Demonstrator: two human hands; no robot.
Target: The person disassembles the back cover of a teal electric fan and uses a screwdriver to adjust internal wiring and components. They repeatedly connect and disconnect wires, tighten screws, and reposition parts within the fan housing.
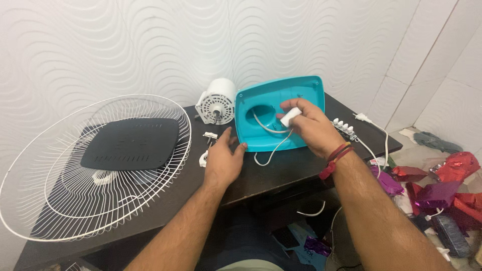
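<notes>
A turquoise plastic fan base cover (306,95) lies tilted on the dark table (271,173), hollow side up. My right hand (311,128) is over it, fingers closed on a small white part (290,117) with a white wire (271,153) trailing from it. My left hand (223,160) rests on the table at the cover's left edge, fingers spread, a fingertip touching the cover. Just left of it lie small white pieces (207,145). A white fan motor (217,100) stands behind them.
A white wire fan grille (60,200) overhangs the table's left end, with a black plate (130,143) resting in it. A white button strip (344,125) and a plug (362,118) on a white cord lie at the right. Shiny red and purple wrappers (442,188) litter the floor.
</notes>
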